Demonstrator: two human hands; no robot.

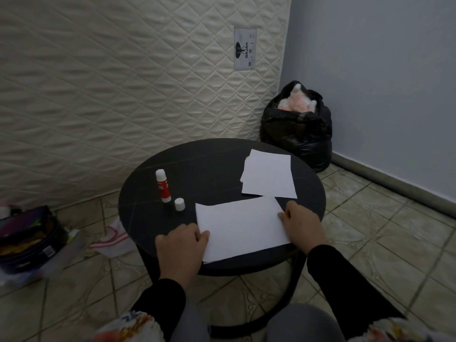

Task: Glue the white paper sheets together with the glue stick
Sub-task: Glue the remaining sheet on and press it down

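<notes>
Round dark worktop (172, 154), near sheet (240, 228) pinned flat by left hand (183, 245) and right hand (299, 224).
Upright uncapped glue stick (163, 185) beyond sheet's left corner, nearer left hand; both hands pressing, gripping nothing.

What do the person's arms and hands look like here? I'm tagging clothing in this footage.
Both arms are covered by long black sleeves that end at the wrists. The left hand and right hand are bare: no gloves, and no rings or watch that can be seen. Near the bottom edge, a white fabric with a colourful floral print shows beside each sleeve.
</notes>
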